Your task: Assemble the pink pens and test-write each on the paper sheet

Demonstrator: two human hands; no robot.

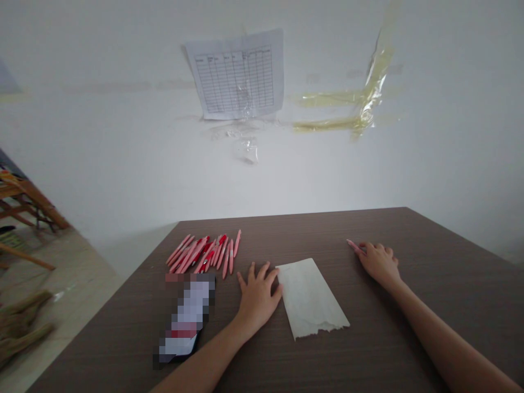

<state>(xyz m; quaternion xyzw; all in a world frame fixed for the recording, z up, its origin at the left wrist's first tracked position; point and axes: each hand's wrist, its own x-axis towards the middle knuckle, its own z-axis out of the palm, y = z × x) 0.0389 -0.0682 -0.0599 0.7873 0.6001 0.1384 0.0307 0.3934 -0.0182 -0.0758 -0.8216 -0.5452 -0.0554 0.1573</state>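
Note:
My left hand (257, 297) lies on the table with its fingers spread, its thumb side at the left edge of a sheet of torn paper (313, 300). The paper is off-white, with a ragged near edge. Further right, my right hand (379, 263) has its fingers curled over a pink pen (354, 246). One end of that pen sticks out to the left, and the rest is hidden under the hand. A pile of pink and red pens (196, 255) lies at the table's far left, beyond my left hand.
A phone-like dark-edged object (188, 319), blurred by pixels, lies left of my left hand. The brown table (303, 234) meets a white wall (327, 174) with a taped printed sheet (237, 76). Wooden furniture (30, 196) stands on the floor at left.

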